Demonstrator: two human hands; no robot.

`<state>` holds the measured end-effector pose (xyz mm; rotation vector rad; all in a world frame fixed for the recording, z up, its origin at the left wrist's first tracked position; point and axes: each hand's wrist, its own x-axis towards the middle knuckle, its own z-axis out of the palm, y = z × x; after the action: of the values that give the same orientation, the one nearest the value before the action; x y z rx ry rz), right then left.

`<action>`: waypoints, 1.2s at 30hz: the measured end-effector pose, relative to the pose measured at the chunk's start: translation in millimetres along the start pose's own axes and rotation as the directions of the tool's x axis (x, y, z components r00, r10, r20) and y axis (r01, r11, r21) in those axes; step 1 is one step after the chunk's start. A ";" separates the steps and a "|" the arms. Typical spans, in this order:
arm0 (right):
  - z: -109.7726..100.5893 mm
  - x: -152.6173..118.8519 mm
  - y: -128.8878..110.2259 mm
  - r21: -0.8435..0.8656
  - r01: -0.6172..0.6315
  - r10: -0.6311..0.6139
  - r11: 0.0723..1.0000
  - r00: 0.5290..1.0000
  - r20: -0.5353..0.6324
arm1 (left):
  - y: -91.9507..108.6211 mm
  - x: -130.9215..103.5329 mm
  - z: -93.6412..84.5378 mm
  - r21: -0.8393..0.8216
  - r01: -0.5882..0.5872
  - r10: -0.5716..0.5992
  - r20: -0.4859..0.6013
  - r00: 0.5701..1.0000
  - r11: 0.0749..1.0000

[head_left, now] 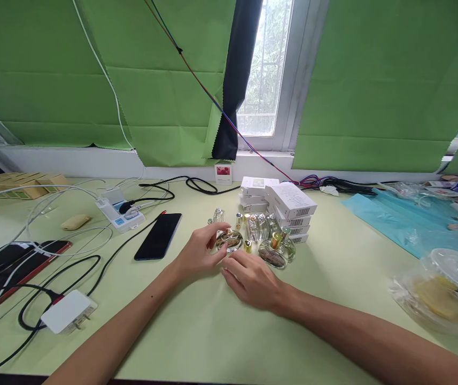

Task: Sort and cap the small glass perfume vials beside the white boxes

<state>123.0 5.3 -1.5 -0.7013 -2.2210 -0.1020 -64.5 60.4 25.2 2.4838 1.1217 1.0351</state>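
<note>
A flat oval glass perfume bottle [230,241] with a gold collar is between the thumb and fingers of my left hand [201,247], which are closed on its left side. My right hand [255,280] is just in front and to the right, its fingers curled and its thumb close to the index finger. Whatever those fingertips hold, if anything, is hidden. Behind my right hand stands a small gold cap [247,246]. To its right is a gold-topped perfume bottle [274,251]. Several clear glass bottles [258,227] stand in a row farther back.
White boxes [290,200] are stacked behind the bottles. At left are a black phone [158,236], a power strip [119,209], loose cables and a white charger [69,311]. At right lie a blue plastic sheet [385,216] and a clear plastic container [443,291].
</note>
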 end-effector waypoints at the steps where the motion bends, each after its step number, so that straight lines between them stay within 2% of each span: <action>1: -0.2 0.1 0.1 0.004 -0.001 0.001 1.000 1.000 -0.004 | 0.4 0.1 0.6 -0.006 0.000 0.000 0.002 1.000 1.000; 10: 4.6 -3.3 2.9 0.009 -0.037 0.038 0.999 0.999 -0.029 | 4.3 0.5 4.2 -0.054 0.024 -0.022 0.038 0.999 0.998; 18: 5.7 -3.0 2.1 -0.021 -0.044 0.043 0.999 0.997 -0.057 | 5.3 3.3 7.1 -0.191 0.089 -0.079 0.060 0.995 0.978; 22: 5.2 -2.3 2.1 -0.033 -0.036 0.034 0.999 0.997 -0.064 | 6.7 5.3 7.2 -0.171 0.121 -0.114 0.055 0.992 0.978; 29: 5.4 -3.0 2.5 -0.031 -0.024 0.022 0.999 0.999 -0.050 | 5.2 4.2 10.0 -0.123 0.105 -0.101 0.035 0.994 0.987; 36: 3.1 -1.6 1.6 -0.027 0.011 -0.013 1.000 0.998 -0.058 | 11.4 4.6 10.6 -0.131 0.190 -0.182 0.067 0.981 0.973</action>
<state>122.6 6.7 -4.9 -0.6910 -2.1721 -0.1564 -48.7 56.7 25.1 2.2380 1.1977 0.9513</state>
